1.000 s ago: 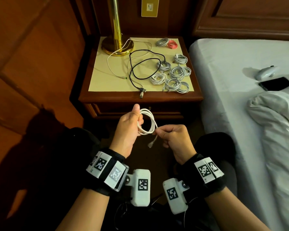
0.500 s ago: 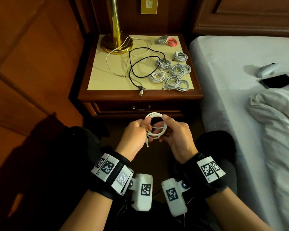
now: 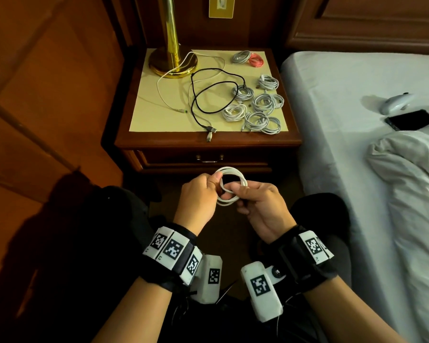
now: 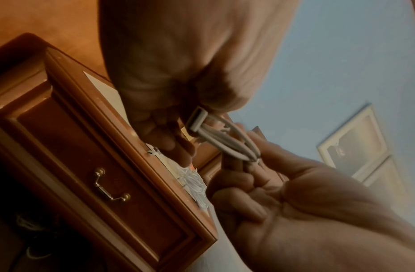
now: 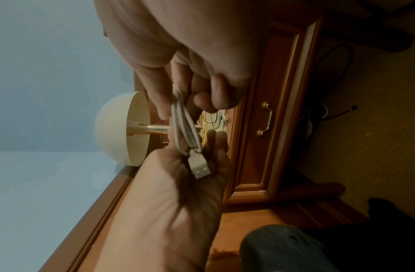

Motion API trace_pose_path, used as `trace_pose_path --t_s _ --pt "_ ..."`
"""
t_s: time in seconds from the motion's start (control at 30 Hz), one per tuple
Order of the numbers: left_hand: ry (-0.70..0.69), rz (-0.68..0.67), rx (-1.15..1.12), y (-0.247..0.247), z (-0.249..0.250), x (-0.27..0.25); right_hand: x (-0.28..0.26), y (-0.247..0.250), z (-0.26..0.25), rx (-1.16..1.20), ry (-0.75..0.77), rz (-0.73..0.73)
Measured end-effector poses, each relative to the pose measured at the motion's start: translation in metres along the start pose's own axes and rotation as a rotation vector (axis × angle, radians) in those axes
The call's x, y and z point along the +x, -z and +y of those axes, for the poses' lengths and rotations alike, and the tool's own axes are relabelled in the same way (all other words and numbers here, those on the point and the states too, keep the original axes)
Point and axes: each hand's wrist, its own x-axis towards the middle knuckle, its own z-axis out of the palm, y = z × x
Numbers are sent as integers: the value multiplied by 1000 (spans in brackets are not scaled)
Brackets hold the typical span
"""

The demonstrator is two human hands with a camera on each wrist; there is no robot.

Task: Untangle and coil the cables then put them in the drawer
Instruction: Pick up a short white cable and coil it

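Hands pinch opposite sides of white cable coil: left hand, right hand. Tuck USB plug through loops beside left pinch, keeping loops stacked.

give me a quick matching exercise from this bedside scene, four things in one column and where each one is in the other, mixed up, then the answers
Things
1. white cable coil
2. black cable
3. red cable coil
4. smartphone

Places
A. far right corner of the nightstand top, beside a grey coil
B. on the bed, near a white remote
C. held between the left hand and the right hand, in front of the closed drawer
D. spread loose and uncoiled across the middle of the nightstand top

Pairs: 1-C, 2-D, 3-A, 4-B
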Motion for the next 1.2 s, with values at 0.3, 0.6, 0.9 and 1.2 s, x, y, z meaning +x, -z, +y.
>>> trace_pose_path --t_s 0.3,0.6,0.9,1.2 --pt "-24 -102 -45 9 -5 6 2 6 0 74 -30 -116" --pt "26 -154 -565 20 6 7 6 4 -2 123 47 -196" --pt "137 -92 -679 16 1 11 11 0 4 110 16 -136" --pt "227 -375 -1018 21 -1 24 23 -4 -1 189 -24 -121"
